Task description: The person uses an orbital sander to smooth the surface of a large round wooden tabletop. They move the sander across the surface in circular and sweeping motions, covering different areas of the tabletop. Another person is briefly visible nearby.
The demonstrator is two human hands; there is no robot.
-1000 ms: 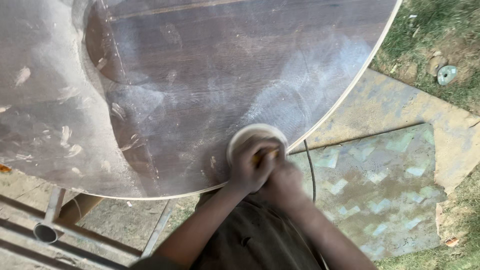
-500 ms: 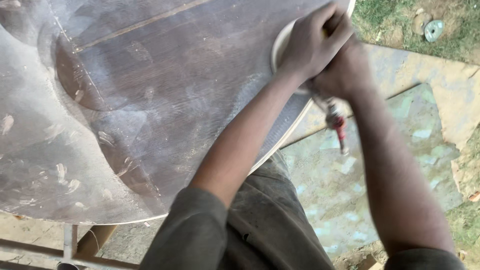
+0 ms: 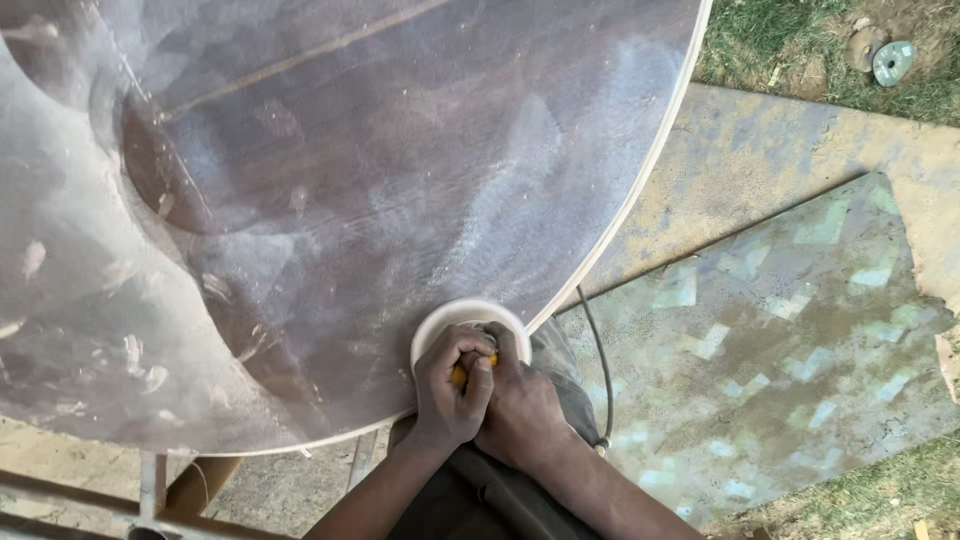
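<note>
Cream-white round sanding pad (image 3: pixel 462 318) of a handheld power sander with a yellow body: lies flat on the large round dark-brown wooden tabletop (image 3: pixel 380 180), close to its near rim. Half a second ago the tool was out at the far right edge; it is now back near the body, so the pass has swept along the rim, leaving pale dust haze across the dark grain. Left hand (image 3: pixel 450 388): clenched over the sander's top, knuckles up. Right hand (image 3: pixel 518 410): wrapped on the tool just beside the left, touching it. Black power cord (image 3: pixel 598 370): hangs from the tool below the table edge. Tabletop rim: thin pale band. Surroundings: stained flat board with greenish patches (image 3: pixel 790 340) on the ground at right; grass (image 3: pixel 760 40) beyond; grey round disc (image 3: pixel 892 62) lying in the grass; metal frame bars (image 3: pixel 150 490) under the table at lower left.
</note>
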